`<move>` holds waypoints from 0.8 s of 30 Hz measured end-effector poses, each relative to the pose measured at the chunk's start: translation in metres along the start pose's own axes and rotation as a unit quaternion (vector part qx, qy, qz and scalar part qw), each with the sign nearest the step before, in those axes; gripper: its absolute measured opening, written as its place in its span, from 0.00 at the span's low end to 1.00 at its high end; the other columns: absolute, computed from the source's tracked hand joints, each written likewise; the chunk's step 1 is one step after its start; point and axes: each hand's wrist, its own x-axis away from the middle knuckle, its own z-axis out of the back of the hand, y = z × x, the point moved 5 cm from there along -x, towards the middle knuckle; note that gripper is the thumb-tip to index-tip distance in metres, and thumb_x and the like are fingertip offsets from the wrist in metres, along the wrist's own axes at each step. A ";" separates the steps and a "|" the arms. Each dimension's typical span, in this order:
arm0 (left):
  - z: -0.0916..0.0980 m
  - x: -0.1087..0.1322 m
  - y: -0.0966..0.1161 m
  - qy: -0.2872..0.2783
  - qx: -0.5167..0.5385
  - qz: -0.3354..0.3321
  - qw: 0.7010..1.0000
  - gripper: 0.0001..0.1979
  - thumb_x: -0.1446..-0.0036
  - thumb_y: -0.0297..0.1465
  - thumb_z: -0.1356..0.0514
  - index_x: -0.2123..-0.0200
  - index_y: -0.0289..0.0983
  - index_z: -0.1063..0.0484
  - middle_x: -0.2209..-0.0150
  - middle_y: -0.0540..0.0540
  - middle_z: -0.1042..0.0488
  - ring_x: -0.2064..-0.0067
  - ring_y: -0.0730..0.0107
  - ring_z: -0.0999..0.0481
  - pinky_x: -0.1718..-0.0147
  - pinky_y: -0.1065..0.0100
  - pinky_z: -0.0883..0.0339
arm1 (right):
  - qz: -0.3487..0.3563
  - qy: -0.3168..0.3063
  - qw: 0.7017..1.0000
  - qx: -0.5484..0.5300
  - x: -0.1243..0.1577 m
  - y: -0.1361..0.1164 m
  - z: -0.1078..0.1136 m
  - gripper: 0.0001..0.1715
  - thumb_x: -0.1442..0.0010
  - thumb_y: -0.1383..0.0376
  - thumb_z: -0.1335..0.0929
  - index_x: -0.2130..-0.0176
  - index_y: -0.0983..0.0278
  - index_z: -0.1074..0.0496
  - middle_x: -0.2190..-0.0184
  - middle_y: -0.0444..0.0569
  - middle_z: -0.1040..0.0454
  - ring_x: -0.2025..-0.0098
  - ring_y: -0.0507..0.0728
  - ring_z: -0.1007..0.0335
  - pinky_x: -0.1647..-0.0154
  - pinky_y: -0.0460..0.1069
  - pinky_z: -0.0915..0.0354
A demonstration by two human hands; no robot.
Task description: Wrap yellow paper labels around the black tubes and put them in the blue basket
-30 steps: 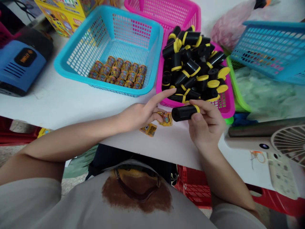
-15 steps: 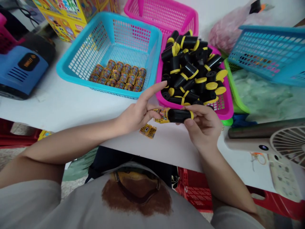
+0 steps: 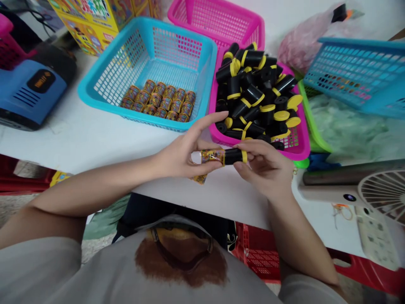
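Observation:
A black canister (image 3: 233,156) with a yellow cap lies sideways between my hands, above the table's front edge. Its far-from-cap half is inside a printed yellow plastic sleeve (image 3: 212,156), whose clear end sticks out on the left. My left hand (image 3: 177,156) pinches the sleeve between thumb and fingers, with the index finger stretched out. At the yellow cap end, my right hand (image 3: 270,171) has its thumb and fingertips around the canister. Beneath my left hand, a flat printed sleeve (image 3: 200,179) lies on the table, partly covered.
A blue basket (image 3: 91,99) holds rows of wrapped canisters (image 3: 155,100). Beside it, a pink basket (image 3: 306,143) is heaped with black, yellow-capped canisters (image 3: 253,95). A blue machine (image 3: 28,95) stands left; a fan (image 3: 382,190) lies right. Yellow boxes (image 3: 91,25) stand behind.
The canister has gone deeper into the printed sleeve, moving left, so less black shows. My right hand has shifted slightly left with it. The sleeve's clear end now shows by my left hand.

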 end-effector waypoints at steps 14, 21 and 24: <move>-0.016 0.009 -0.005 0.005 0.008 -0.083 0.996 0.44 0.46 0.28 0.25 0.39 0.56 0.50 0.35 0.44 0.37 0.52 0.71 0.17 0.60 0.66 0.18 | 0.051 -0.107 0.991 0.063 0.008 -0.010 -0.023 0.21 0.34 0.68 0.26 0.44 0.50 0.20 0.50 0.48 0.22 0.57 0.54 0.20 0.56 0.51 0.20; -0.014 0.006 -0.009 0.018 0.010 0.023 1.000 0.44 0.49 0.38 0.22 0.40 0.53 0.49 0.38 0.43 0.27 0.56 0.68 0.14 0.59 0.65 0.17 | -0.004 -0.041 0.999 0.036 0.013 -0.003 -0.026 0.23 0.34 0.65 0.27 0.41 0.51 0.24 0.51 0.49 0.23 0.57 0.56 0.24 0.55 0.55 0.22; -0.009 0.006 -0.003 0.029 0.016 0.066 0.997 0.42 0.46 0.39 0.24 0.38 0.49 0.47 0.49 0.45 0.18 0.55 0.64 0.13 0.55 0.62 0.18 | -0.035 -0.017 0.999 -0.003 0.014 0.001 -0.022 0.24 0.33 0.64 0.27 0.40 0.51 0.26 0.47 0.51 0.24 0.55 0.57 0.23 0.54 0.55 0.21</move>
